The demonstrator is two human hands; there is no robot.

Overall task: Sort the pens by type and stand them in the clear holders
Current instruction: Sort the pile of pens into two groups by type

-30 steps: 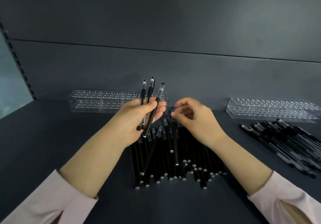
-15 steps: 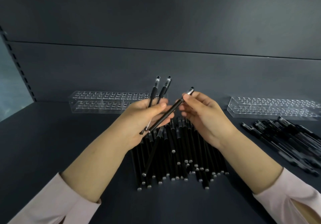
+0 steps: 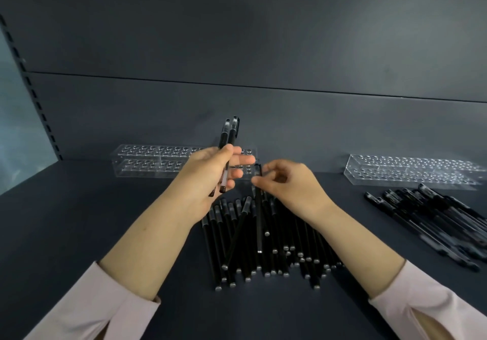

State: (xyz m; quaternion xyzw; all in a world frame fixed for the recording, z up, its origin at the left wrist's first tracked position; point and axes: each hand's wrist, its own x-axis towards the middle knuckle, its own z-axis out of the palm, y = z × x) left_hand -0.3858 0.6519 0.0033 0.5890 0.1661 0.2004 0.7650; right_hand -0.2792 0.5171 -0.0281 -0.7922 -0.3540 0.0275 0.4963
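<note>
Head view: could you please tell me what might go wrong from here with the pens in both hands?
1. The right hand pinches a single pen only near its top, so it may swing or drop onto the centre pile.
2. The left hand holds two pens with several fingers straight; they could slip.

- Dim, flat light; back panel [image 3: 263, 36] paler toward upper right
- Faint soft shadows on dark shelf [image 3: 79, 234]
- Small glints on clear holders [image 3: 411, 171]; black pens [image 3: 434, 221] near shelf's right edge blend together, slightly soft
- Wide-angle bowing at frame edges
</note>
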